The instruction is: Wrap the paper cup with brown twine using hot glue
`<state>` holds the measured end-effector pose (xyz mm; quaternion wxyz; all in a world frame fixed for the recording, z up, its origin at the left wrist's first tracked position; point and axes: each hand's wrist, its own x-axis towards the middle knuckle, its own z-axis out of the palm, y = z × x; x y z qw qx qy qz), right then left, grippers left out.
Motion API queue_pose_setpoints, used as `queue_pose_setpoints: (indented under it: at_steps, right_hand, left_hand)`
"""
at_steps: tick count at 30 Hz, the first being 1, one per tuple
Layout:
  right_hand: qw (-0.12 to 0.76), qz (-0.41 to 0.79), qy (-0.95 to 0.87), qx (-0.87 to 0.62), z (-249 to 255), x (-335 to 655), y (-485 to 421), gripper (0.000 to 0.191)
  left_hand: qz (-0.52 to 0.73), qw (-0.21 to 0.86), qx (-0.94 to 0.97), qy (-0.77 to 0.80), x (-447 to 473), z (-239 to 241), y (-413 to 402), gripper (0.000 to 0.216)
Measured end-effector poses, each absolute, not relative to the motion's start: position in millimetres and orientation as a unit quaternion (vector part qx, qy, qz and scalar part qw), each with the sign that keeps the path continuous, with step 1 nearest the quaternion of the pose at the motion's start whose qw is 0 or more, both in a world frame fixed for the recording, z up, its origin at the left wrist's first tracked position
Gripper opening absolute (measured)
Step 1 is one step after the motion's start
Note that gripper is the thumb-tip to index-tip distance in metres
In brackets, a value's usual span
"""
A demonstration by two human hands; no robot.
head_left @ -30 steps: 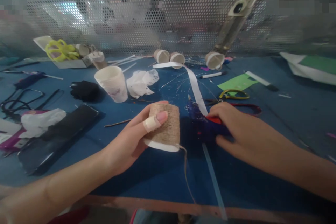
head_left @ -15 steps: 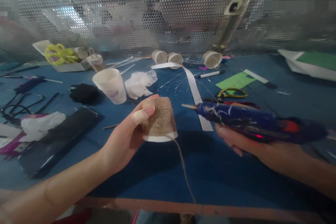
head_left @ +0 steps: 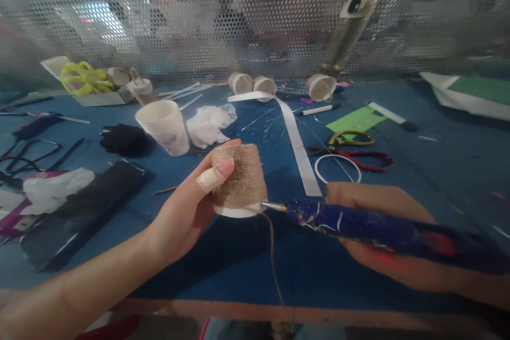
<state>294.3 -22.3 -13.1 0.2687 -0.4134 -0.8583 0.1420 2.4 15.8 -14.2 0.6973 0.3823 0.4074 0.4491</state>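
A small paper cup wound with brown twine is held upside down in my left hand, whose thumb wears a bandage. Only a white band at the cup's lower rim is bare of twine. From that rim a loose strand of twine hangs down past the table edge. My right hand is closed around a blue hot glue gun. The gun's metal nozzle points left and meets the white band at the cup's lower right, by the strand.
Right of centre lie scissors, a white ring and a white paper strip. Stacked paper cups and crumpled white plastic stand left. Wrapped cups lie by the perforated metal panel.
My right hand has brought the glue gun left and down, so its nozzle now reaches the cup's rim. The scissors and white ring are uncovered. My left hand keeps hold of the cup.
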Motion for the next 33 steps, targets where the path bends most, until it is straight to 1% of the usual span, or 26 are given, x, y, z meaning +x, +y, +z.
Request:
queue_pose_setpoints:
  at_steps: [3, 5, 9, 13, 17, 19, 23, 28, 31, 33]
  right_hand:
    - [0.298, 0.214, -0.856, -0.365, -17.6, 293.5, -22.1, 0.020]
    - [0.296, 0.223, -0.855, -0.363, -20.9, 294.4, -22.4, 0.022]
    - [0.290, 0.207, -0.852, -0.385, -19.8, 291.8, -26.8, 0.021]
    - [0.278, 0.196, -0.851, -0.400, -8.0, 287.0, -31.0, 0.019]
    - [0.203, 0.179, -0.882, -0.386, 1.6, 293.9, -26.7, 0.022]
    - [0.188, 0.190, -0.891, -0.367, 2.6, 298.7, -23.6, 0.020]
    - [0.196, 0.183, -0.887, -0.377, 0.5, 301.6, -22.1, 0.015]
    - [0.174, 0.182, -0.888, -0.384, -3.3, 299.0, -25.3, 0.020]
    - [0.204, 0.175, -0.880, -0.392, -7.4, 298.9, -27.6, 0.023]
    - [0.197, 0.172, -0.882, -0.392, -9.8, 299.1, -28.5, 0.023]
  left_hand:
    - [0.442, 0.700, 0.381, 0.411, 3.5, -15.3, 14.7, 0.061]
    - [0.439, 0.697, 0.379, 0.421, 4.4, -15.2, 13.8, 0.065]
    - [0.446, 0.690, 0.381, 0.425, 4.9, -13.1, 11.9, 0.069]
    - [0.444, 0.687, 0.390, 0.422, 4.1, -11.3, 10.8, 0.072]
    - [0.437, 0.684, 0.407, 0.419, 4.1, -12.3, 10.4, 0.077]
    - [0.435, 0.684, 0.410, 0.419, 4.5, -12.4, 9.7, 0.078]
    - [0.439, 0.684, 0.400, 0.424, 5.3, -10.5, 7.6, 0.073]
    - [0.441, 0.680, 0.407, 0.421, 6.3, -11.9, 7.4, 0.073]
    - [0.437, 0.675, 0.412, 0.428, 7.3, -13.2, 7.8, 0.071]
    - [0.432, 0.672, 0.416, 0.434, 8.0, -12.9, 7.4, 0.071]
